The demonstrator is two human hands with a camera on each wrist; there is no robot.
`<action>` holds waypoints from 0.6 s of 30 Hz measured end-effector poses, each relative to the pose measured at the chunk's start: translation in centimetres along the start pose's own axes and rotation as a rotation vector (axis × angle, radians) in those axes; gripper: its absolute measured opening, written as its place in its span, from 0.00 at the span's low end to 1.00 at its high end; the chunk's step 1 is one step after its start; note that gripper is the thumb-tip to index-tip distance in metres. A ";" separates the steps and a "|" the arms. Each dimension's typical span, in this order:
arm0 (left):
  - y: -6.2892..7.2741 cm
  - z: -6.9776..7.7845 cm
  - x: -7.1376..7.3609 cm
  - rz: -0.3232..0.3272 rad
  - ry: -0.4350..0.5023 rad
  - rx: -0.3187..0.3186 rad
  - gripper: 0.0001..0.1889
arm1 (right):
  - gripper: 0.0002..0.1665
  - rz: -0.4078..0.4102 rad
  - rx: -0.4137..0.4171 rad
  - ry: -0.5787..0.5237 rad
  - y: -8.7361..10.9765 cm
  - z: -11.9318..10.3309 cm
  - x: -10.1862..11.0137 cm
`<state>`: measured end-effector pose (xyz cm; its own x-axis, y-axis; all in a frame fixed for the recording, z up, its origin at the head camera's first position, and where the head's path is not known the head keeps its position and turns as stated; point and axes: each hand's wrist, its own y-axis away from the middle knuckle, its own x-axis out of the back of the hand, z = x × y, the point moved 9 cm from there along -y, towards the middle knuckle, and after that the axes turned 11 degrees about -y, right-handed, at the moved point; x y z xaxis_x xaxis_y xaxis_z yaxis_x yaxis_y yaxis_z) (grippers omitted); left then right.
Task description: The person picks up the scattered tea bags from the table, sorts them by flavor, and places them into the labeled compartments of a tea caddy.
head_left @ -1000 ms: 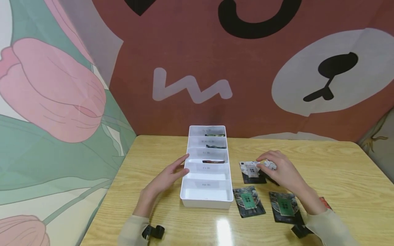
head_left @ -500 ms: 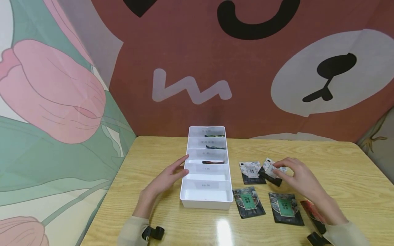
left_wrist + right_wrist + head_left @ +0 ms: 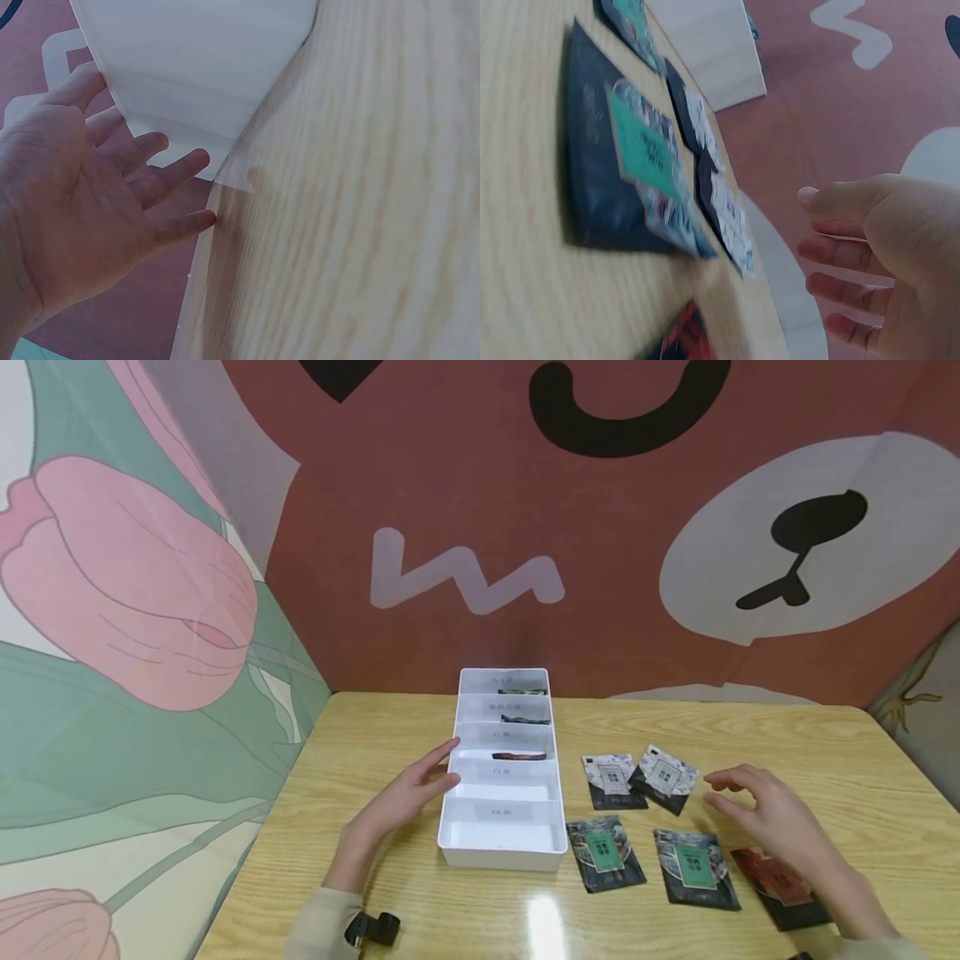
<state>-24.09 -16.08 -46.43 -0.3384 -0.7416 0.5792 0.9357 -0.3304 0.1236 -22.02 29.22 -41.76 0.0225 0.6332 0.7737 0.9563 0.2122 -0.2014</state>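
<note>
A long white box [image 3: 502,858] with several labelled compartments stands on the table. My left hand [image 3: 408,792] rests its fingers against the box's left side; in the left wrist view the hand [image 3: 90,180] has its fingers spread along the white wall. My right hand [image 3: 772,814] hovers with loosely bent fingers, holding nothing, just right of two white-and-black sachets, the left one [image 3: 613,781] and the tilted one [image 3: 666,778]. Two green-labelled black sachets, one [image 3: 606,853] near the box and another [image 3: 697,870], lie in front. A red-and-black sachet [image 3: 783,887] lies partly under the right forearm.
Thin sachets stand in the three far compartments: a green one [image 3: 522,692], a dark one [image 3: 525,719] and a reddish one [image 3: 519,756]. The wooden table [image 3: 360,727] meets a printed wall [image 3: 420,643] at its back edge.
My right hand has let go of the tilted white-and-black sachet and moved right, away from it. The red-and-black sachet is more uncovered. My left hand stays at the box.
</note>
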 end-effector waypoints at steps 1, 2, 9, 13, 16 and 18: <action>0.0 0.0 0.0 0.000 0.001 -0.001 0.33 | 0.18 -0.013 -0.013 0.000 0.1 0.4 0.0; 0.0 0.0 0.0 -0.001 0.001 -0.001 0.33 | 0.19 -0.023 -0.024 0.010 0.3 0.8 0.0; -0.1 -0.2 -0.1 -0.002 0.006 0.010 0.33 | 0.24 -0.116 -0.114 0.063 1.4 3.6 0.0; -0.2 -0.5 -0.2 -0.007 0.008 0.016 0.33 | 0.27 -0.168 -0.178 0.067 2.3 5.1 0.2; -0.2 -0.5 -0.1 -0.005 0.007 0.018 0.33 | 0.29 -0.186 -0.202 0.061 2.9 6.1 0.3; -0.2 -0.5 -0.1 -0.004 0.009 0.016 0.33 | 0.31 -0.201 -0.208 0.054 3.2 6.6 0.3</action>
<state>-24.28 -16.24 -46.91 -0.3433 -0.7456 0.5712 0.9357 -0.3241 0.1393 -20.91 35.03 -46.13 -0.1634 0.5518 0.8178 0.9822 0.1687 0.0824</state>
